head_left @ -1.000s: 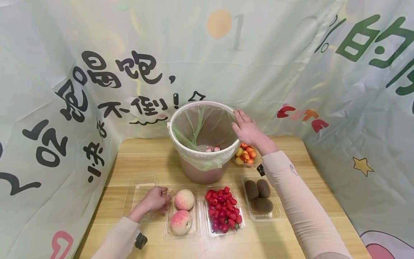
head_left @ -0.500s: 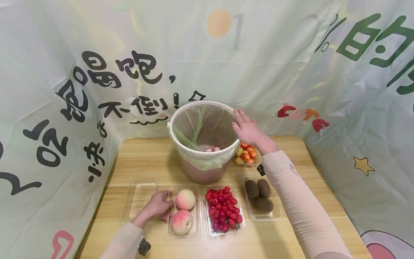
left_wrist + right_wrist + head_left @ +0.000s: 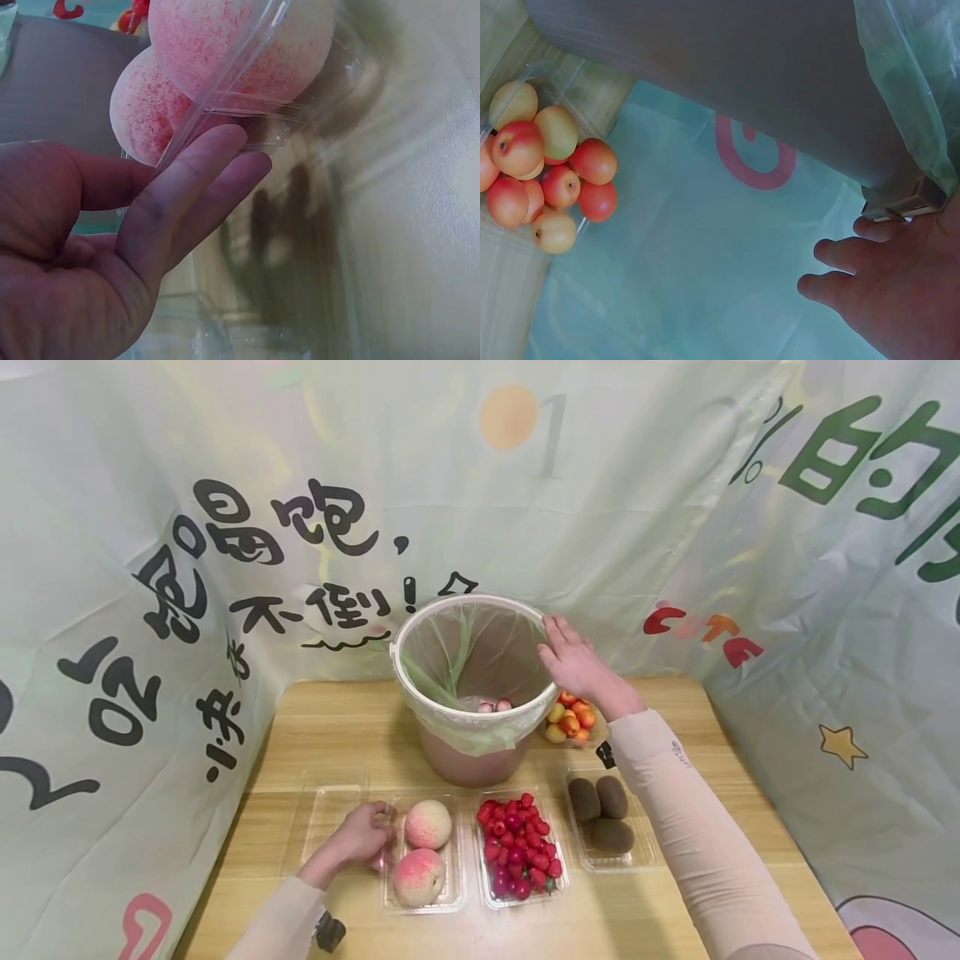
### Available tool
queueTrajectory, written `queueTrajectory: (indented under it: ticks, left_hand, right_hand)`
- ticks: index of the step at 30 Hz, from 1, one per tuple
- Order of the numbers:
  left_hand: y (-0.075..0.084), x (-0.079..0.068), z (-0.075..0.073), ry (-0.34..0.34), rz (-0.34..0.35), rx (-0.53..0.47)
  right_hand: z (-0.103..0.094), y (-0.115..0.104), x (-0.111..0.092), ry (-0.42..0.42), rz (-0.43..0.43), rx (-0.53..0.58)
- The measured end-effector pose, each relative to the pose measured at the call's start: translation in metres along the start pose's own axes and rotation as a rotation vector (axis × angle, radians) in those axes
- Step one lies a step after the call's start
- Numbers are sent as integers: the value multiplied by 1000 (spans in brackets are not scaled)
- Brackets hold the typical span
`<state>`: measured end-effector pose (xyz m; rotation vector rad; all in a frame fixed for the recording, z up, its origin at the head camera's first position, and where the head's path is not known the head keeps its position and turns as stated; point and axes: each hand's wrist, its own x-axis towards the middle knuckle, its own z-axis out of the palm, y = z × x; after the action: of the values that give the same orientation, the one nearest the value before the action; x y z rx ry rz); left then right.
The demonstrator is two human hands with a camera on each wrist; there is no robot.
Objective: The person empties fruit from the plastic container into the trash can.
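Two pink-and-cream peaches (image 3: 422, 878) lie in a clear plastic tray (image 3: 453, 893) at the front of the table. My left hand (image 3: 363, 833) is at the tray's left side. In the left wrist view its thumb and fingers (image 3: 202, 154) pinch the tray's rim, and the peaches (image 3: 232, 45) show just beyond. My right hand (image 3: 572, 656) rests on the right rim of a pinkish-brown bucket (image 3: 474, 762) with fairly straight fingers. A thin green bag (image 3: 450, 652) lines the bucket, and small pale-and-red pieces (image 3: 495, 705) lie at its bottom.
Right of the peaches are a tray of red berries (image 3: 517, 847) and one with three kiwis (image 3: 600, 814). Orange-yellow fruits (image 3: 572, 720) sit in a container behind the right forearm. Another clear tray (image 3: 318, 814) lies at left. Printed cloth walls (image 3: 630, 527) enclose the table.
My left hand has come down and slightly right, from beside the peach tray onto its left edge. The right hand has stayed on the bucket rim.
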<state>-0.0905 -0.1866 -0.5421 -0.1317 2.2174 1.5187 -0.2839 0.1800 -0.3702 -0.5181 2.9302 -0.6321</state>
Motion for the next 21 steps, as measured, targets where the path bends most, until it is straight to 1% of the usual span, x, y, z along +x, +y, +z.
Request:
queueTrajectory:
  ticks: [3,6,10,15,21]
  left_hand:
    - [1,-3,-7,-27,4,-47]
    - [6,-7,-15,-55,16,-86]
    - [16,-12,-30,-67,42,-102]
    - [32,-18,-51,-50,59,-113]
    - [55,-28,-79,-1,68,-122]
  right_hand:
    - [0,0,0,2,0,1]
    - [0,0,0,1,0,3]
    - [0,1,0,0,0,4]
    - [0,0,0,4,-1,5]
    - [0,0,0,3,0,2]
